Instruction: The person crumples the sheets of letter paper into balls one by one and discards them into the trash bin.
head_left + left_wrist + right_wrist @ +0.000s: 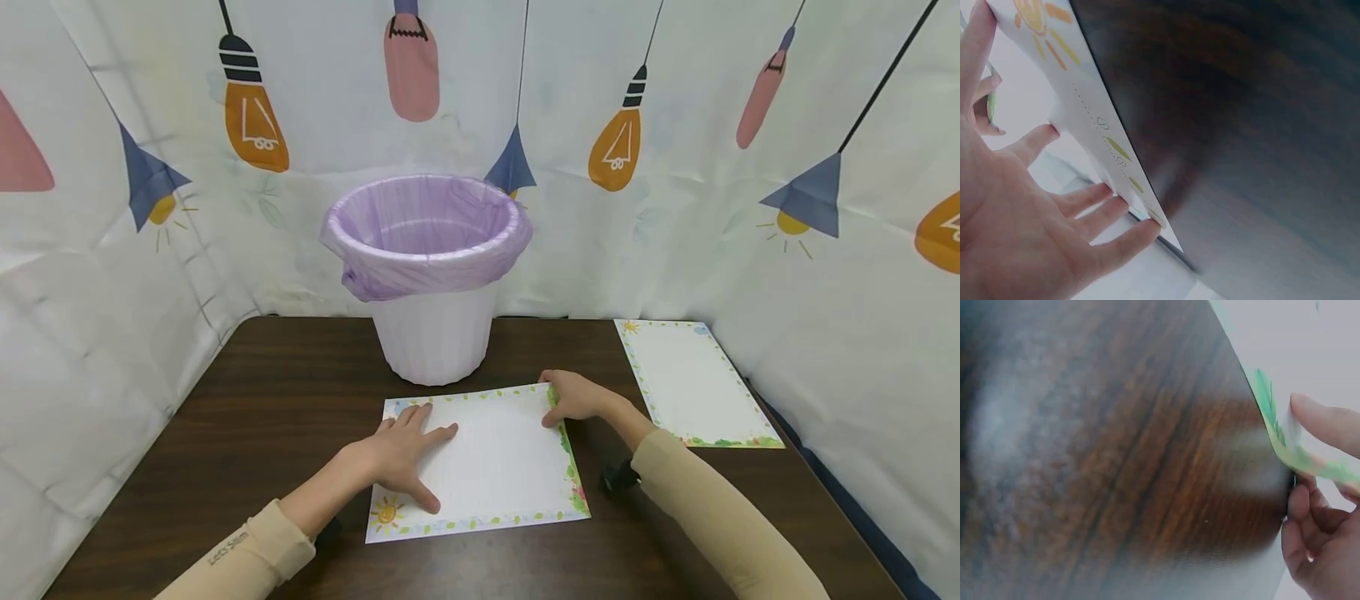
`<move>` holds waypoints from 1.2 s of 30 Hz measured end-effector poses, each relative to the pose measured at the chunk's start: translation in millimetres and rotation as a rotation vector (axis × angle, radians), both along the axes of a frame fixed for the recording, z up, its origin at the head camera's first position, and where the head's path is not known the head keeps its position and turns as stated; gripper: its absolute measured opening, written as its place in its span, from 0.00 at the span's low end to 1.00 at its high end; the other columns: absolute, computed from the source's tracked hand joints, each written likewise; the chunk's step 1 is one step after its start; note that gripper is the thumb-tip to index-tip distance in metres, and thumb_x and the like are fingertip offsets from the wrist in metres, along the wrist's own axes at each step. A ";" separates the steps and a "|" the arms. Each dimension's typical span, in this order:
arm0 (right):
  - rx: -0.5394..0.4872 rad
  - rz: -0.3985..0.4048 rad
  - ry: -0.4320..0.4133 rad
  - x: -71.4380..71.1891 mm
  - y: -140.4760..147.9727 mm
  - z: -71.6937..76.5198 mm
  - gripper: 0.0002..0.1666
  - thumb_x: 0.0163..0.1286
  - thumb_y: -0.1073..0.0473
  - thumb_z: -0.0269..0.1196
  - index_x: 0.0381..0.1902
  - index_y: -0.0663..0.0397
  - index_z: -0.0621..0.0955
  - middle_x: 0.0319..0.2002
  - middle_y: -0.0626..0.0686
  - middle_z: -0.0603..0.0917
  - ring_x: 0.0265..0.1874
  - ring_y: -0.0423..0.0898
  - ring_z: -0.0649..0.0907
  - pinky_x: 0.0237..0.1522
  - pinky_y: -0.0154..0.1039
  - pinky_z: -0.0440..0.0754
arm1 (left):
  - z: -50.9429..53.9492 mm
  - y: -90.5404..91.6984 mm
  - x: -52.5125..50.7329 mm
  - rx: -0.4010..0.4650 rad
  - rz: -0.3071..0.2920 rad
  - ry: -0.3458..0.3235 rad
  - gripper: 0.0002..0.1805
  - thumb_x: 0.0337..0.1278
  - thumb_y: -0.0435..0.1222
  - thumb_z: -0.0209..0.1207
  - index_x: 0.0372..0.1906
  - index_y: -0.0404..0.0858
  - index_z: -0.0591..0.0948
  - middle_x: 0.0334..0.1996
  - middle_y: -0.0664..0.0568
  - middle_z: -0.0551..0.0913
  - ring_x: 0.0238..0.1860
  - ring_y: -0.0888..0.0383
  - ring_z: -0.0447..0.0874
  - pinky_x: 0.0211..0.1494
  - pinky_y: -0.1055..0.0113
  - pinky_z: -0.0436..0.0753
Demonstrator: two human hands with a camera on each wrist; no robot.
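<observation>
A white sheet of paper (495, 458) with a printed border of leaves, flowers and a sun lies on the dark table in the head view. Fingers spread, my left hand (401, 458) rests on its left side; the left wrist view shows the fingertips (1152, 226) touching the sheet near its leafy edge. At the far right corner my right hand (576, 397) pinches the paper's edge. From the right wrist view, the thumb (1325, 422) is on the top face and the curled fingers are at the underside, where the border bends slightly.
Behind the sheet stands a white bin (435, 333) lined with a purple bag (431, 275). A second bordered sheet (697, 379) lies at the table's back right. The brown wooden table (300, 375) meets a white curtain (315, 108) with printed lamps at the back and sides.
</observation>
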State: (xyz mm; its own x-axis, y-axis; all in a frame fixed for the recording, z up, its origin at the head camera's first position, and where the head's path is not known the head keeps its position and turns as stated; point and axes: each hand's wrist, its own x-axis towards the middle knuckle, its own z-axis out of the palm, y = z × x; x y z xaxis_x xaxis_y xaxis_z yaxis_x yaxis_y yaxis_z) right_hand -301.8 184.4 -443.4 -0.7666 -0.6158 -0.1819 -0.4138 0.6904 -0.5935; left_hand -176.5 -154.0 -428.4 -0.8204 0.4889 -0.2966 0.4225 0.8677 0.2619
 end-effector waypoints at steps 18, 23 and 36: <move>-0.254 0.090 -0.149 13.7 18.9 6.9 0.15 0.68 0.63 0.71 0.52 0.53 0.87 0.43 0.55 0.86 0.14 0.41 0.69 0.26 0.39 0.82 | 0.0 4.4 2.4 0.004 -0.005 0.039 0.61 0.39 0.68 0.74 0.80 0.50 0.63 0.78 0.31 0.50 0.78 0.33 0.48 0.71 0.30 0.55; -0.254 0.072 -0.161 19.4 20.1 3.5 0.17 0.67 0.64 0.71 0.54 0.52 0.87 0.33 0.53 0.84 0.12 0.40 0.61 0.23 0.37 0.77 | -0.8 3.7 2.5 0.004 -0.016 0.052 0.57 0.45 0.67 0.72 0.80 0.48 0.64 0.78 0.31 0.52 0.77 0.33 0.49 0.70 0.30 0.58; -0.393 0.048 -0.109 26.4 32.8 1.7 0.16 0.69 0.67 0.69 0.54 0.54 0.87 0.12 0.47 0.67 0.10 0.41 0.56 0.17 0.34 0.62 | -6.7 -16.8 12.8 0.060 0.185 0.133 0.47 0.59 0.58 0.68 0.78 0.40 0.66 0.71 0.18 0.56 0.70 0.25 0.60 0.63 0.32 0.71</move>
